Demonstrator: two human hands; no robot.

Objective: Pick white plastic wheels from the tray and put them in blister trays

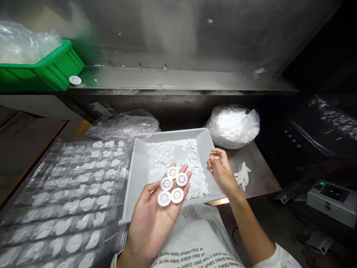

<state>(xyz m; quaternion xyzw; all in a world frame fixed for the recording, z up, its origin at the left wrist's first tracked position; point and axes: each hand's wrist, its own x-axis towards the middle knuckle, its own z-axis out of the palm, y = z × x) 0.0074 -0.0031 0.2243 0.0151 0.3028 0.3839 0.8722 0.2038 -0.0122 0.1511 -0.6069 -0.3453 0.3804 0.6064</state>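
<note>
My left hand [152, 219] lies palm up over the front of a white plastic tray [134, 178], with several white spoked plastic discs [173, 185] resting on the palm and fingers. My right hand [220, 171] hangs above the tray's right rim, its fingertips pinched together. I cannot tell whether they hold a small piece. Many small white plastic parts [164, 156] lie loose across the tray floor.
Stacked clear blister trays [69, 186] with white moulded parts lie to the left. A clear bag of white parts [232, 126] stands behind the tray. A green crate [41, 67] sits on a steel ledge [181, 79], with a white disc [75, 80] beside it.
</note>
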